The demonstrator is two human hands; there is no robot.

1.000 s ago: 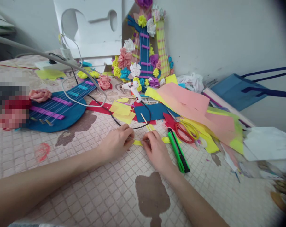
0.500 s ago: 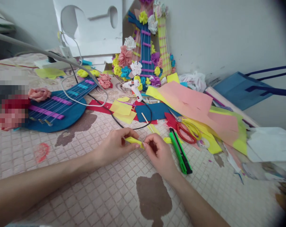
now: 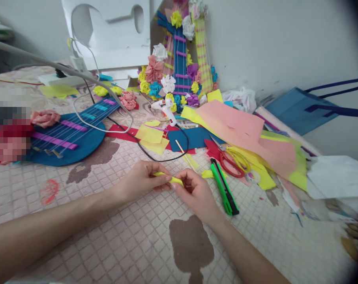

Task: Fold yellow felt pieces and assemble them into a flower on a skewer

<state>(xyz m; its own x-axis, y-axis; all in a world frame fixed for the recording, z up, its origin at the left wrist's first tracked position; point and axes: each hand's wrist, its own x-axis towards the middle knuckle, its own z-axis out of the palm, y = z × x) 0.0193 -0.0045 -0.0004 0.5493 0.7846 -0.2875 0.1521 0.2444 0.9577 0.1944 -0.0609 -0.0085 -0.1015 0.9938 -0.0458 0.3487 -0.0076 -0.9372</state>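
Observation:
A narrow folded yellow strip (image 3: 176, 180), paper or felt by its look, stretches between my two hands above the patterned cloth. My left hand (image 3: 145, 177) pinches it between thumb and fingers, which cover part of its length. At the strip's right end, the thumb and fingertips of my right hand (image 3: 193, 189) are closed on it. A green utility knife (image 3: 224, 189) lies just right of my right hand. Beyond the hands are a thin pale stick (image 3: 180, 147) and a small yellow scrap (image 3: 207, 174).
Scissors (image 3: 233, 157) lie by pink sheets (image 3: 235, 118) at the right. A white glue gun (image 3: 166, 108) with a black cord stands behind. At left rests a blue guitar-shaped craft (image 3: 78, 146); flower-covered guitars (image 3: 180, 59) lean at the back. A white cable (image 3: 107, 81) crosses the left side.
My left fingers have slid right along the yellow strip, closer to my right fingertips. Both hands still grip it. The whole view has shifted slightly.

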